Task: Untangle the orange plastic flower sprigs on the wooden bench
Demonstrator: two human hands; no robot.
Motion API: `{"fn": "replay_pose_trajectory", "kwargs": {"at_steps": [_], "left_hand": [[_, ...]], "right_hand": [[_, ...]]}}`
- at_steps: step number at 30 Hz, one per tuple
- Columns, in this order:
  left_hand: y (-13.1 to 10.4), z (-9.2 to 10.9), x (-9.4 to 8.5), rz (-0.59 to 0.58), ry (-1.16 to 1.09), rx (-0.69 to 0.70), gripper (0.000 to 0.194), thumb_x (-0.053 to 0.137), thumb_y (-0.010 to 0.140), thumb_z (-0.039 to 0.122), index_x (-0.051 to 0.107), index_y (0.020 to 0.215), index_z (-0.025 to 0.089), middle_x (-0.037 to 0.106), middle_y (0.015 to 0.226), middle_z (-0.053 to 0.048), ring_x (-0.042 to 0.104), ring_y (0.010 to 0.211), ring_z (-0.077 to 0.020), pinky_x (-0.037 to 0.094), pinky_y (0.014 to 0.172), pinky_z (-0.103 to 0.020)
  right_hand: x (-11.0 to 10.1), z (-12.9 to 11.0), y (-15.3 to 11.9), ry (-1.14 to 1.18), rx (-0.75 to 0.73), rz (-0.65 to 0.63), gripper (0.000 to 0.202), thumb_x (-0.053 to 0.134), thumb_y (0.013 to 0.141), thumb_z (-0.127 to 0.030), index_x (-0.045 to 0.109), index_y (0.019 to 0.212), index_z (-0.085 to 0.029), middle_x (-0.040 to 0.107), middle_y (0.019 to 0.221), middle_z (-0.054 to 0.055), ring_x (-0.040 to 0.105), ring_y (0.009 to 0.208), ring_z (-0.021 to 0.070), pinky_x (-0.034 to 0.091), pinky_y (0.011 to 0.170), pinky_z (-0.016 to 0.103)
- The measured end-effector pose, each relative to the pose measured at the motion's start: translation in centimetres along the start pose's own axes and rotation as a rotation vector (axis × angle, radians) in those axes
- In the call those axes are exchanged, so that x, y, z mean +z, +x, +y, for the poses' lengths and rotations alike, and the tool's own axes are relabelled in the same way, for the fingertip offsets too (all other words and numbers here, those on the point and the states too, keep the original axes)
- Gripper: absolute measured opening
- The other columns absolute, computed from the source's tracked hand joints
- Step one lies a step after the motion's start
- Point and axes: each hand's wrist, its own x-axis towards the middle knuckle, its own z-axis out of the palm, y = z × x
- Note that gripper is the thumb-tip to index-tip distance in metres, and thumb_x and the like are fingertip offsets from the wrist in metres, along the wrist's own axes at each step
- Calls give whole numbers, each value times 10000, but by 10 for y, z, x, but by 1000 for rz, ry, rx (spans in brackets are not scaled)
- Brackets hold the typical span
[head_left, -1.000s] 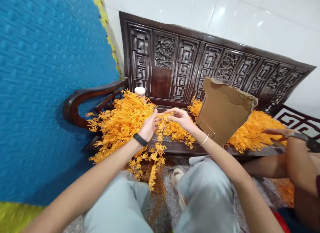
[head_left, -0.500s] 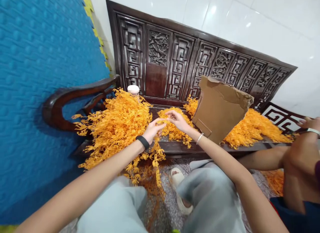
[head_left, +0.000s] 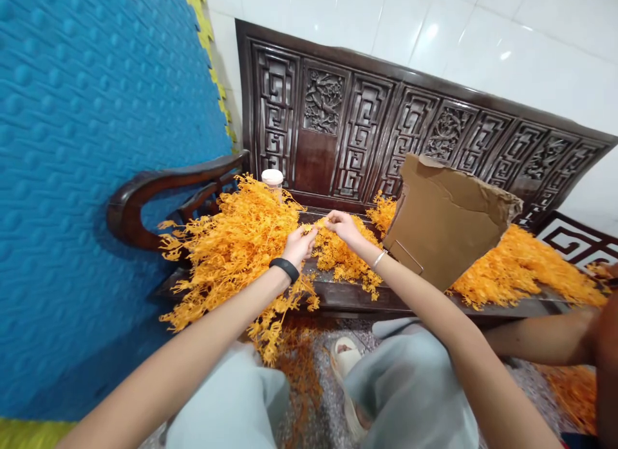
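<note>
Between my two hands a small piece of orange plastic flower strand [head_left: 318, 224] is pinched. My left hand [head_left: 299, 244], with a black band on the wrist, has its fingers closed on one end of it. Close by on the right, my right hand [head_left: 342, 225], with a thin bracelet, pinches the other end. A large heap of orange strands [head_left: 236, 243] lies at the left end of the dark bench and hangs over its front edge. Under and behind my hands is a smaller orange pile [head_left: 345, 256].
Brown cardboard [head_left: 449, 224] leans on the carved bench [head_left: 333, 298]. A white-lidded jar [head_left: 273, 177] stands behind the heap. More orange strands [head_left: 521, 269] lie at right, near another person's arm [head_left: 541, 323]. Blue matting [head_left: 96, 146] rises at left.
The view has shifted, so the scene sits further right. My fingers have closed into pinches, and an orange piece now shows between them. The strand that hung below my left hand has moved out of sight.
</note>
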Motion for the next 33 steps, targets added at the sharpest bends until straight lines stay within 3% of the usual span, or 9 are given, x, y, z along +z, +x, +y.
{"fn": "replay_pose_trajectory", "kwargs": {"at_steps": [7, 10, 12, 13, 16, 20, 24, 28, 33], "left_hand": [[9, 0, 16, 38, -27, 10, 40, 499, 804, 183, 463, 793, 170, 289, 378, 120, 185, 299, -4, 87, 368, -155], [1, -5, 24, 62, -19, -61, 36, 460, 817, 139, 459, 796, 169, 272, 362, 124, 180, 292, -9, 87, 362, -159], [-8, -9, 24, 17, 7, -129, 40, 483, 805, 147, 456, 782, 165, 282, 358, 122, 184, 287, -11, 83, 356, -162], [-12, -10, 23, -24, 21, -149, 55, 504, 796, 163, 457, 767, 162, 301, 361, 118, 190, 285, -10, 83, 354, -163], [-17, -13, 15, -121, 53, -134, 114, 559, 763, 204, 469, 721, 149, 359, 383, 101, 200, 282, -2, 83, 347, -164], [-13, -18, 2, -162, 108, -158, 104, 576, 735, 187, 503, 697, 125, 407, 403, 80, 225, 285, 2, 100, 348, -166], [-13, -19, -2, -222, 197, -129, 75, 563, 729, 179, 550, 749, 108, 468, 439, 52, 279, 311, -15, 164, 353, -171], [-17, -15, -2, -254, 270, -56, 87, 570, 721, 202, 550, 718, 117, 485, 487, 45, 340, 351, -27, 234, 369, -176], [-17, -17, 0, -236, 293, -29, 157, 553, 742, 228, 481, 629, 144, 469, 503, 55, 350, 364, -27, 282, 378, -178]], "right_hand": [[0, 3, 16, -108, 18, 145, 65, 506, 597, -134, 467, 555, -165, 409, 503, -68, 358, 518, 71, 271, 511, 201], [-26, 13, 24, -158, 110, 410, 75, 462, 611, -118, 449, 558, -169, 440, 534, -56, 395, 547, 81, 301, 535, 203], [-50, 23, 26, -171, 162, 631, 73, 456, 625, -135, 427, 571, -175, 448, 557, -49, 412, 561, 87, 325, 560, 211], [-61, 29, 25, -164, 137, 668, 54, 468, 635, -160, 431, 600, -178, 449, 568, -50, 419, 563, 89, 336, 570, 214], [-79, 46, 17, -152, 67, 555, 103, 517, 625, -165, 445, 697, -182, 452, 598, -54, 441, 567, 92, 366, 586, 218], [-83, 63, 1, -270, 17, 441, 108, 551, 625, -141, 472, 692, -170, 492, 673, -24, 451, 607, 94, 392, 641, 232], [-92, 77, -11, -342, 109, 387, 68, 579, 637, -171, 533, 684, -155, 543, 710, 2, 468, 618, 103, 406, 664, 254], [-99, 95, -23, -384, 164, 230, 71, 598, 634, -201, 560, 674, -157, 580, 712, 6, 511, 643, 120, 418, 683, 275], [-95, 110, -27, -541, 110, 266, 236, 593, 660, -214, 594, 891, -162, 578, 913, 51, 535, 762, 141, 424, 773, 304]]}}
